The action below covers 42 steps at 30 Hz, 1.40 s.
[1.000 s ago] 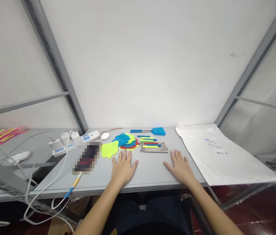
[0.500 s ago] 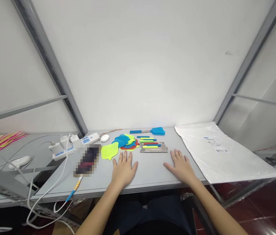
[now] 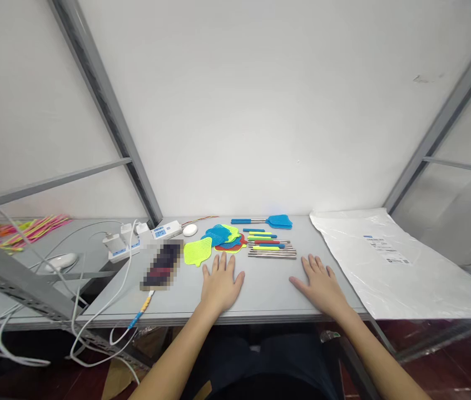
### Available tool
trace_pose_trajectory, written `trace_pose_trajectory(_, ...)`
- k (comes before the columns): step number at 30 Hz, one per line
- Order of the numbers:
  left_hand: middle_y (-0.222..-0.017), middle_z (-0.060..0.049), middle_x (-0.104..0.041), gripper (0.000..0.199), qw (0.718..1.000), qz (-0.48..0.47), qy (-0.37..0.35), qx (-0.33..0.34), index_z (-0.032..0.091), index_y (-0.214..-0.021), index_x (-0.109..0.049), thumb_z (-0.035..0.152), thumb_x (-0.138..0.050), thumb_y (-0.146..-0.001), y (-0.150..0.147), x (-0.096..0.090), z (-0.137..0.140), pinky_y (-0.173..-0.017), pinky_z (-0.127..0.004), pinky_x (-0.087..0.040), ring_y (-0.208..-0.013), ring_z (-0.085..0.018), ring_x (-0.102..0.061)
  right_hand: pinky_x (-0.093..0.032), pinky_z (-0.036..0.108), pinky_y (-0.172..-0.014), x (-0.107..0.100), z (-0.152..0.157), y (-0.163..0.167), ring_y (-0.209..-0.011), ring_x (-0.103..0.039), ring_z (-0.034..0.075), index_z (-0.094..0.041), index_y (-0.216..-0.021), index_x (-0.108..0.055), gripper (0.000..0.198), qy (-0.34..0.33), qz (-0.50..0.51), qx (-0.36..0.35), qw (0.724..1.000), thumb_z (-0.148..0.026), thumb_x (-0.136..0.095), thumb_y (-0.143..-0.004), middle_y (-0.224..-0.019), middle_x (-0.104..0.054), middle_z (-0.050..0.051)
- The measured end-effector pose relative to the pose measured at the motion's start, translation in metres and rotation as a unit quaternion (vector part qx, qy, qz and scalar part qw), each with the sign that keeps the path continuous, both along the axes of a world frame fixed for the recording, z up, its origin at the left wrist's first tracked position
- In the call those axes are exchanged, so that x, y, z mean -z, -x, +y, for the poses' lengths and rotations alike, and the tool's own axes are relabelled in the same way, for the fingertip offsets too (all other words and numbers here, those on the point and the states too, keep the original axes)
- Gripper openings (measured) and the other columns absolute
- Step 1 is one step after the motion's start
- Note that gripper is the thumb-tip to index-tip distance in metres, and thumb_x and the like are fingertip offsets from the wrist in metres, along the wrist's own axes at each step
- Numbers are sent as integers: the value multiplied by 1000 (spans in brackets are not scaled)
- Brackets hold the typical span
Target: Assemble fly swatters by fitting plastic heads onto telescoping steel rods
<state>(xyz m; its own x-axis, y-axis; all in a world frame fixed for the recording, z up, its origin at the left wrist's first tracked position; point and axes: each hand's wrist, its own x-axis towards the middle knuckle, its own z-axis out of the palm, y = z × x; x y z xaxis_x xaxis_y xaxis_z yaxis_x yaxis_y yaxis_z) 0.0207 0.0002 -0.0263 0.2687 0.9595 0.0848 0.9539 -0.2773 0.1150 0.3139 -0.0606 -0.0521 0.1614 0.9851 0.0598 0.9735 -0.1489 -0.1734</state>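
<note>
My left hand (image 3: 222, 284) lies flat on the grey table, fingers spread and holding nothing. Just beyond its fingertips is a yellow-green fly swatter head (image 3: 197, 252), beside an overlapping pile of blue, green and red swatter heads (image 3: 218, 235). My right hand (image 3: 317, 284) also rests flat, palm down and fingers apart. Between the hands and farther back lie metal rods (image 3: 274, 255) and several coloured handles (image 3: 264, 242) in a stack. Behind them, near the wall, are blue fly swatters (image 3: 280, 221) with handle and head joined.
A white plastic sheet or bag (image 3: 368, 278) with printed labels covers the right side. On the left are a blurred-out phone-like object (image 3: 162, 266) on a cable, power strips (image 3: 167, 229), a white rounded device (image 3: 190, 230) and pink-yellow strips (image 3: 39, 230). Metal shelf posts (image 3: 110, 111) frame the table.
The whole view has shifted, so things appear slightly farther right. Both hands stay flat in place on the table, and no object has moved.
</note>
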Motion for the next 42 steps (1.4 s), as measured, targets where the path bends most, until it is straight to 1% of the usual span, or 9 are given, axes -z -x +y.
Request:
trace_pose_trajectory(8,-157,-12,-20,69,1000,0,-4,-2,22,-148,-30,60,-17,-91,-1,1,0,-110,-63,-10,-144,-34,-13,-13,51,-114,0,0,0,-145,-8,28,-17,-151,-23,88,2,-5,0,1000,-75,-21,-85,-158,-15,10)
trace_pose_trajectory(27,-155,-14,-24,66,1000,-10,-21,0,20,-146,-34,57,-21,-92,-1,2,-2,-109,-64,-12,-143,-36,-16,-17,52,-113,2,-1,-1,-145,-12,29,-17,-149,-28,84,-19,-10,-7,1000,-73,-23,-87,-157,-19,12)
trace_pose_trajectory(29,-154,-15,-27,64,999,-14,-29,1,20,-145,-36,55,-24,-93,-1,3,-4,-108,-64,-13,-142,-36,-18,-18,53,-113,4,-2,-2,-144,-14,30,-17,-149,-29,83,-25,-9,-11,1000,-72,-25,-87,-156,-21,12)
trace_pose_trajectory(31,-151,-16,-33,60,999,-22,-49,7,20,-141,-41,53,-29,-92,-1,1,-4,-106,-65,-18,-139,-37,-24,-20,55,-112,6,-3,-4,-143,-17,32,-16,-147,-32,81,-39,-8,-13,999,-71,-29,-87,-155,-24,13)
trace_pose_trajectory(33,-147,-14,-41,51,996,-33,-80,21,22,-134,-49,48,-35,-92,-1,-4,-3,-104,-61,-25,-135,-36,-31,-25,54,-109,5,-1,-5,-140,-26,32,-16,-142,-42,74,-67,-5,-19,998,-67,-34,-88,-151,-34,14)
trace_pose_trajectory(36,-138,-10,-49,37,991,-46,-124,28,25,-120,-59,39,-38,-93,-5,-19,10,-100,-51,-33,-128,-31,-38,-36,47,-102,-7,11,-4,-125,-48,28,-19,-123,-59,49,-143,6,-44,989,-53,-40,-92,-135,-54,11)
trace_pose_trajectory(38,-134,-9,-52,33,988,-52,-144,23,25,-114,-62,34,-40,-93,-8,-31,28,-98,-48,-35,-125,-30,-39,-42,42,-96,-21,27,0,-113,-56,25,-21,-113,-62,37,-188,18,-69,980,-43,-41,-93,-124,-60,9)
trace_pose_trajectory(40,-132,-10,-53,31,986,-56,-155,21,25,-113,-63,33,-42,-92,-11,-44,51,-97,-49,-35,-123,-31,-39,-46,39,-88,-38,50,6,-104,-59,24,-21,-108,-63,31,-197,35,-97,975,-37,-41,-93,-116,-61,9)
trace_pose_trajectory(42,-132,-10,-53,31,985,-56,-159,22,24,-113,-63,33,-43,-91,-13,-53,74,-97,-50,-34,-123,-32,-39,-49,37,-78,-53,73,12,-94,-61,23,-23,-100,-65,27,-169,49,-124,977,-35,-43,-92,-111,-61,9)
